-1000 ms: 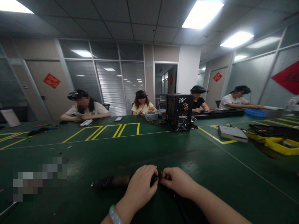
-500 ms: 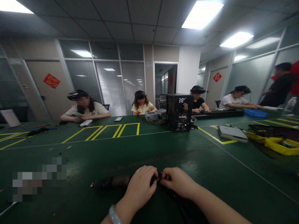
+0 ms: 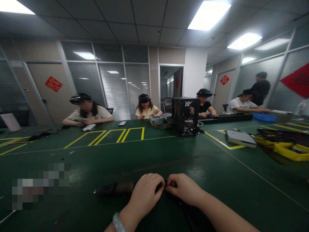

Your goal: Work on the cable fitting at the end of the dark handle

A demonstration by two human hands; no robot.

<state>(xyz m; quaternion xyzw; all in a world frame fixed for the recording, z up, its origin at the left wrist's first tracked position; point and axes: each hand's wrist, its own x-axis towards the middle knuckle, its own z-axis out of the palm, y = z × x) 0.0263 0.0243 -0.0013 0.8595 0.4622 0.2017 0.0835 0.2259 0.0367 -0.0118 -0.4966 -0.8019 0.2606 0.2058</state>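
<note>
At the far left of the green surface (image 3: 101, 161) lie loose wires (image 3: 44, 134), with a pixelated patch nearer the camera. A person in a light top sits behind, a white device (image 3: 89, 127) in front of them. Next comes a dark tool (image 3: 114, 189), lying on its side, its tip pointing left and its other end hidden behind the left hand (image 3: 147, 190).

That hand, a pale band (image 3: 118, 222) on its wrist, has its thumb and fingers clamped on a small dark part (image 3: 162, 186) — mostly covered, too small to name. A person in yellow sits beyond, near a grey box (image 3: 156, 120) with wires. The right hand (image 3: 184, 188) meets the left at the part, fingers together at its right end; whether they grip it, I cannot tell.

Further right stands a black case (image 3: 185, 116), upright, then a long black bar (image 3: 224, 118) before a person in black. Beyond are a blue tray (image 3: 265, 117), a flat silver box (image 3: 240, 138) and — rightmost — a yellow tray (image 3: 292, 153).
</note>
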